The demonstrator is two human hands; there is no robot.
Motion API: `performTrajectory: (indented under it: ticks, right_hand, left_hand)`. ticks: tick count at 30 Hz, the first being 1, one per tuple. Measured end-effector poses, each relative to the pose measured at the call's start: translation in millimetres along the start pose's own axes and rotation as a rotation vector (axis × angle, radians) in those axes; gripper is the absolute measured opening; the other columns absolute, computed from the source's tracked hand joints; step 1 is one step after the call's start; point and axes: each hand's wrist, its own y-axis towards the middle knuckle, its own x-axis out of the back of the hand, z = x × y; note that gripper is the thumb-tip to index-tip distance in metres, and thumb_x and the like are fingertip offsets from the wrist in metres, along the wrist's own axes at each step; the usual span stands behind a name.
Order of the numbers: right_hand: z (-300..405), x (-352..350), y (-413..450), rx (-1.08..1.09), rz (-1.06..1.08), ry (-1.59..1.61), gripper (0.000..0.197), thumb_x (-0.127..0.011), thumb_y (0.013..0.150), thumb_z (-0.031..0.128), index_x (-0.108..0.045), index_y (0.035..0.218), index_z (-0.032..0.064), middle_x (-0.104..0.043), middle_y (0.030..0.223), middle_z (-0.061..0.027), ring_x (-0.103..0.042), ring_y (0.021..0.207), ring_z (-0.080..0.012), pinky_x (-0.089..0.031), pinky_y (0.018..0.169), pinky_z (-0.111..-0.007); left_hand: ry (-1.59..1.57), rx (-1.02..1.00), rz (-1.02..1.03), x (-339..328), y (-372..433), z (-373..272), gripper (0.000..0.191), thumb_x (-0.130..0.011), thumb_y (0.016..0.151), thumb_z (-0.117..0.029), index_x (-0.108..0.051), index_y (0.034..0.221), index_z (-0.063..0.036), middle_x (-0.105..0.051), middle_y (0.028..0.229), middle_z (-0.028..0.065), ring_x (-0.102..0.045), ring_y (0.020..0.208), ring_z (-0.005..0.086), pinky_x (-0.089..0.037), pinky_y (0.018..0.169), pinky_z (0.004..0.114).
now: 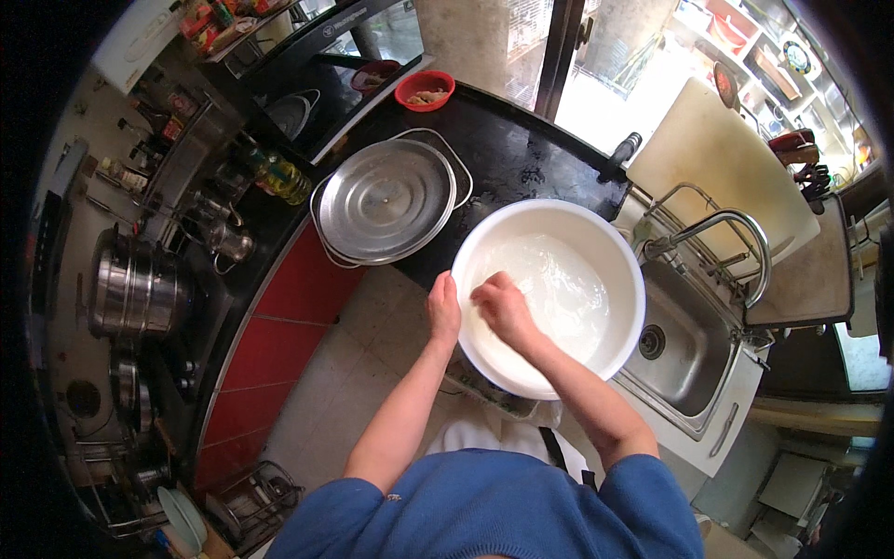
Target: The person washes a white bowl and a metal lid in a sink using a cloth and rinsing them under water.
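Observation:
A large white basin point(482, 255) with a bluish rim sits at the corner of the black countertop, beside the sink. Whitish, shiny liquid point(569, 300) covers its bottom. On the basin's left side, my left hand point(444, 307) grips the rim, with the thumb side up. Inside the basin, near the left wall, is my right hand point(504, 311). Its fingers are curled and slightly blurred, and whether anything is between them cannot be made out. Left of the basin stands a wide metal pot covered by a round metal lid point(385, 199), its wire handles sticking out at the sides.
A stainless steel sink point(688, 356) with a curved faucet point(754, 230) lies to the right. Behind it leans a large cutting board point(719, 164). A red bowl point(424, 91) holding pale food stands at the back. An oil bottle point(286, 178) and a steamer pot point(140, 283) are left.

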Motion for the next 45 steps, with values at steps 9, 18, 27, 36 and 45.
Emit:
performTrajectory:
  ticks: [9, 18, 27, 36, 45]
  right_hand:
    - [-24.1, -36.3, 53.5, -0.046, -0.21, 0.025, 0.01, -0.063, 0.07, 0.003, -0.065, 0.08, 0.0012, -0.06, 0.081, -0.0175, -0.061, 0.077, -0.0353, -0.049, 0.071, -0.04]
    - [-66.6, -10.4, 113.0, -0.196, -0.572, 0.04, 0.007, -0.057, 0.076, 0.002, -0.059, 0.084, 0.0018, -0.058, 0.088, -0.0178, -0.057, 0.086, -0.036, -0.044, 0.078, -0.044]
    - [-95.3, 57.4, 86.2, -0.094, -0.655, -0.004, 0.011, -0.053, 0.076, -0.001, -0.058, 0.085, -0.0001, -0.058, 0.085, -0.0182, -0.057, 0.083, -0.0335, -0.045, 0.077, -0.04]
    - [-16.7, 66.0, -27.5, -0.171, 0.179, 0.095, 0.016, -0.053, 0.077, -0.002, -0.062, 0.091, -0.0027, -0.063, 0.077, -0.0132, -0.063, 0.067, -0.0195, -0.051, 0.061, -0.03]
    - [-12.8, 26.9, -76.2, -0.202, 0.358, 0.119, 0.015, -0.052, 0.076, 0.005, -0.065, 0.082, 0.0008, -0.062, 0.083, -0.0212, -0.061, 0.079, -0.0366, -0.049, 0.075, -0.04]
  left_hand:
    - [0.098, -0.105, -0.011, -2.5, 3.3, 1.3, 0.024, -0.044, 0.094, -0.017, -0.059, 0.103, -0.0012, -0.065, 0.092, 0.017, -0.063, 0.086, 0.0301, -0.047, 0.075, 0.039]
    - [0.053, -0.064, -0.094, -8.0, -28.7, -2.6, 0.024, -0.043, 0.095, -0.013, -0.057, 0.106, 0.0025, -0.065, 0.092, 0.0168, -0.062, 0.085, 0.0277, -0.047, 0.076, 0.037]
    - [-0.026, 0.049, -0.121, -1.1, -85.9, 0.4, 0.028, -0.042, 0.095, -0.013, -0.054, 0.114, 0.004, -0.062, 0.103, 0.0136, -0.057, 0.093, 0.0217, -0.044, 0.083, 0.033]
    - [0.115, -0.04, 0.037, 17.3, -12.5, 7.6, 0.032, -0.054, 0.085, -0.005, -0.054, 0.116, 0.0036, -0.061, 0.085, 0.0059, -0.056, 0.076, 0.0127, -0.045, 0.07, 0.026]
    - [0.254, 0.101, -0.012, -2.5, 22.1, -9.5, 0.024, -0.062, 0.079, -0.025, -0.056, 0.073, -0.0024, -0.057, 0.064, 0.0087, -0.054, 0.06, 0.0208, -0.043, 0.06, 0.035]
